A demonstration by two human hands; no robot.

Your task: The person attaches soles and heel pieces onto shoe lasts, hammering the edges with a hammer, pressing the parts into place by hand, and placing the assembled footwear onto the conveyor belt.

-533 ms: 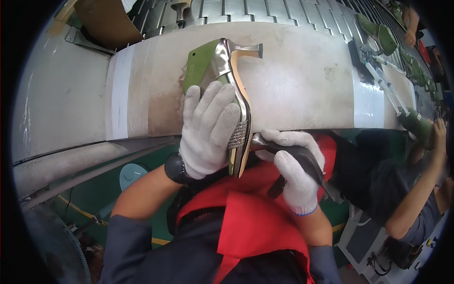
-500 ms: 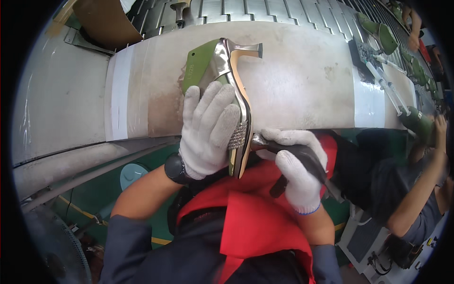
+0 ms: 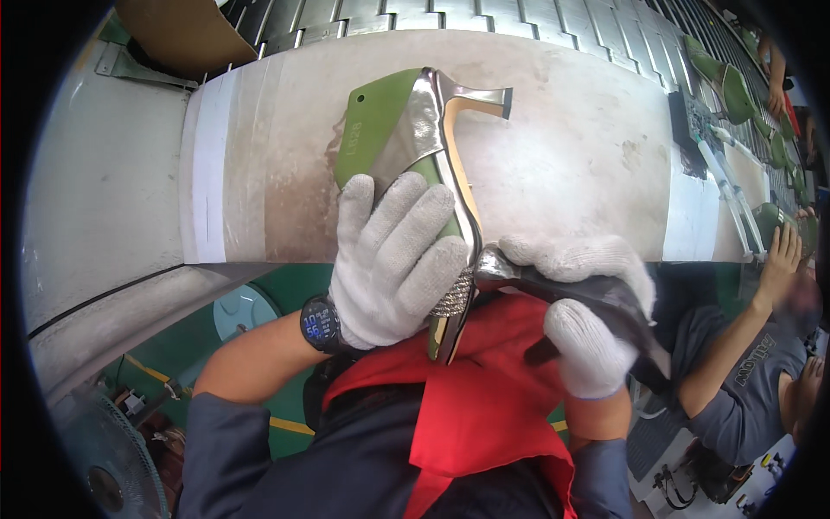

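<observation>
Far left, low: pale blue round object, below the worktable. Then black round-faced watch on left wrist. Left hand, white knit glove, back up, fingers nearly straight and slightly parted, laid across the silver metallic high-heeled shoe on its flat green last. Thumb hidden; cannot tell how far that hand closes underneath. Shoe lies on its side under those fingers, heel end on the pale worktable, heel pointing right, toe past the near edge; glittery strap just right of the fingers. Dark tool with shiny rounded head, head at sole edge, contact unclear. Right hand, same glove, curled firmly around tool, thumb below. Far right: clear plastic syringes, co-worker's bare hand.
</observation>
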